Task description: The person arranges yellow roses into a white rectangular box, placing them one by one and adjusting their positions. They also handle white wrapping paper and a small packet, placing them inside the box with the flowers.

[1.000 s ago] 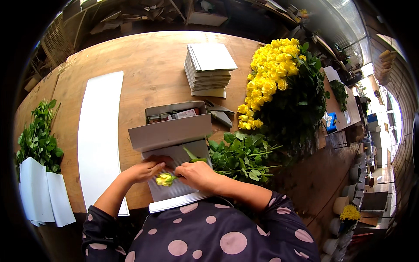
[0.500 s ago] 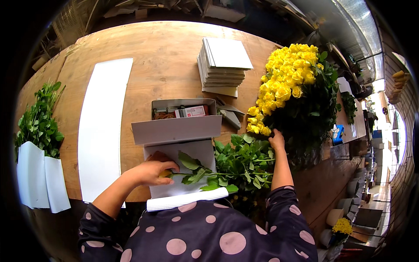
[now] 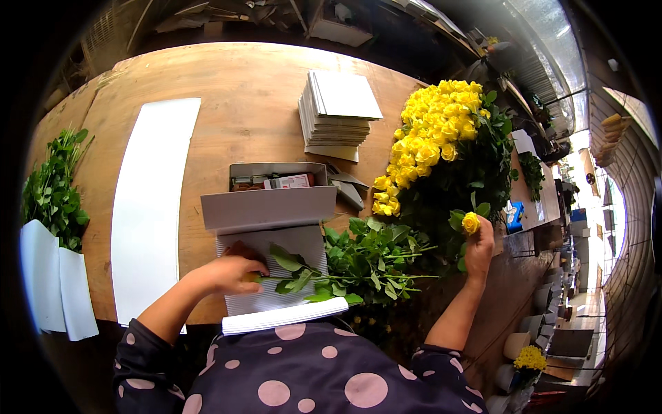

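My right hand is raised at the right edge of the table, its fingers closed just under the head of a single yellow rose with green leaves. My left hand rests over a sheet of corrugated cardboard, fingers curled around the head end of another rose, of which only a little yellow shows. That rose's leafy stem runs off to the right. Beside it lie several leafy stems. A large heap of yellow roses sits beyond my right hand.
An open box with small items stands behind the cardboard, near a grey tool. Farther back is a stack of white-topped cards. A long white sheet and a wrapped leafy bunch lie to the left.
My right hand has moved right, away from the edge of the rose heap, and now holds one rose up. My left hand stays over the corrugated cardboard. The whole view has shifted slightly.
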### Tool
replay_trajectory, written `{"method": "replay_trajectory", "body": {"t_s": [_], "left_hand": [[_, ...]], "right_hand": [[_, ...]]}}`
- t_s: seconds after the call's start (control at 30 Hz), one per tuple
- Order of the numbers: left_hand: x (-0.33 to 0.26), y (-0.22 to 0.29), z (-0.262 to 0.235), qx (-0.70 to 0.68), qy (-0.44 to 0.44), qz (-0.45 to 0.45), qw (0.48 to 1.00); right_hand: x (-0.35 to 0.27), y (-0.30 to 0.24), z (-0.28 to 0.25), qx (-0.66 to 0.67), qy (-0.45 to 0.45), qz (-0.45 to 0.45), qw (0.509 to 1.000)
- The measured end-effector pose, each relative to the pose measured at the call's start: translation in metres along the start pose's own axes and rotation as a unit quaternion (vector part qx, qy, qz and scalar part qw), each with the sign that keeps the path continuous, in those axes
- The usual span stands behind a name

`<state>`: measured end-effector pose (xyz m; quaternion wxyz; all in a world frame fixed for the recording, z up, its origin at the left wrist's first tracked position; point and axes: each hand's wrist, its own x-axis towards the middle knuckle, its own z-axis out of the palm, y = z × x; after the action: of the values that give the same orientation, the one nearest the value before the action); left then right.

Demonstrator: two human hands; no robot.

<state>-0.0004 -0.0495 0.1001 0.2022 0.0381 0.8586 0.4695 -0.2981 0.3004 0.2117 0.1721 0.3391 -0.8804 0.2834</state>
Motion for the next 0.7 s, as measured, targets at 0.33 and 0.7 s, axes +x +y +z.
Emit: {"method": "replay_trajectory", "body": {"t_s": [0.33,0.7], "left_hand": [[-0.002,-0.023,0.000,-0.073,0.011,0.011,0.997],[0.003,-0.038,0.009,-0.101,0.018,0.008,0.995]], "right_hand": [[-0.043,-0.253,0.094,0.029,-0.458,-0.361,0.812],[-0.082,-0.234,0.169,0.131,-0.602,-0.222,0.756]]}}
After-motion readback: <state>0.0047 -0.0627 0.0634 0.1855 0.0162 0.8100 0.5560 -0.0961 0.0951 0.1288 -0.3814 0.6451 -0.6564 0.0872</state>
